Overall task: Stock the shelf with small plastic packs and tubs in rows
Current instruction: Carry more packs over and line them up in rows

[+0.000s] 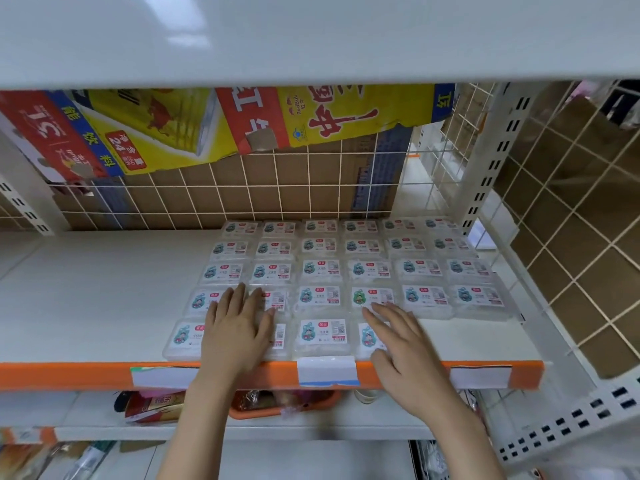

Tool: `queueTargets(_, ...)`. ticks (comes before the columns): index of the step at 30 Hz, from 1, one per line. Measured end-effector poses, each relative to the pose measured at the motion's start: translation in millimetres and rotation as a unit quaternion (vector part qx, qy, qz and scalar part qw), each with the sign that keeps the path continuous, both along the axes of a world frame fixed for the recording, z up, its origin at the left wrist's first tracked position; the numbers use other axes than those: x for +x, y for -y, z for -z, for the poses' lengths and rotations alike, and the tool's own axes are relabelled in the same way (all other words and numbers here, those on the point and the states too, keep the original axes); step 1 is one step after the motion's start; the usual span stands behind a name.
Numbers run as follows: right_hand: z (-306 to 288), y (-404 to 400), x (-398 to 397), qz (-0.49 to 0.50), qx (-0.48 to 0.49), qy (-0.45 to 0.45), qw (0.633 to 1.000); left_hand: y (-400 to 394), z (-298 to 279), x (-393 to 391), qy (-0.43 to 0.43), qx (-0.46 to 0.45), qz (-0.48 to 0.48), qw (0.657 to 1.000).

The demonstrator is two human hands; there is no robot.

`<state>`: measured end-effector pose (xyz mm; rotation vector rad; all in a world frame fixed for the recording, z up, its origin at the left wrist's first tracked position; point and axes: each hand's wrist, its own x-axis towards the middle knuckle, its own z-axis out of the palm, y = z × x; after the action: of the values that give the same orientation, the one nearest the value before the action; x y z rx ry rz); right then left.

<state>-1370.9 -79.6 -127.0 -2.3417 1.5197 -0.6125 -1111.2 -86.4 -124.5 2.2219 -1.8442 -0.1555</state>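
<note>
Several small clear plastic packs (pixel 322 271) with white cartoon labels lie flat in neat rows on the right half of the white shelf (pixel 86 299). The front row near the orange edge holds several packs, one free in the middle (pixel 322 336). My left hand (pixel 235 330) lies flat with straight fingers across two packs at the front left of the block. My right hand (pixel 398 348) rests with spread fingers on the front-row pack to the right (pixel 367 336), fingertips reaching the row behind. Neither hand grips anything.
An orange price strip (pixel 62 375) with white label holders runs along the shelf front. A wire grid backed by cardboard (pixel 277 188) closes the rear, and a white wire side panel (pixel 519 306) bounds the right. Snack packets and an orange tray (pixel 277 403) sit on the shelf below.
</note>
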Motion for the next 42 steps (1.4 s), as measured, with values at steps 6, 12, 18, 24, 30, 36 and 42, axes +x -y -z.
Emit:
queueTargets(6, 3, -3, 5, 0.032, 0.026, -0.095, 0.995, -2, 1, -2, -0.001, -0.013, 0.0, 1.0)
queueTargets(12, -4, 1, 8, 0.039, -0.001, -0.024, 0.999, -1, 0, 1, -0.021, -0.02, 0.01, 1.0)
queueTargets(18, -11, 12, 34, 0.043, -0.031, 0.005, 0.999, 2, -3, 11, -0.115, -0.105, 0.041, 0.987)
queueTargets(24, -17, 21, 95, 0.034, -0.02, 0.009, 0.999, -4, -13, 64, -0.095, -0.138, 0.056, 0.984)
queueTargets(30, -24, 24, 192, 0.035, 0.002, 0.013, 0.999, -18, -15, 177, -0.095, -0.137, 0.031, 0.986)
queueTargets(36, -28, 20, 286, 0.051, -0.002, 0.029, 0.998, -25, -18, 272, -0.094, -0.139, 0.023, 0.986)
queueTargets(42, -29, 12, 335, 0.061, 0.004, 0.01, 0.998, -26, -17, 323, -0.1, -0.139, 0.03, 0.985)
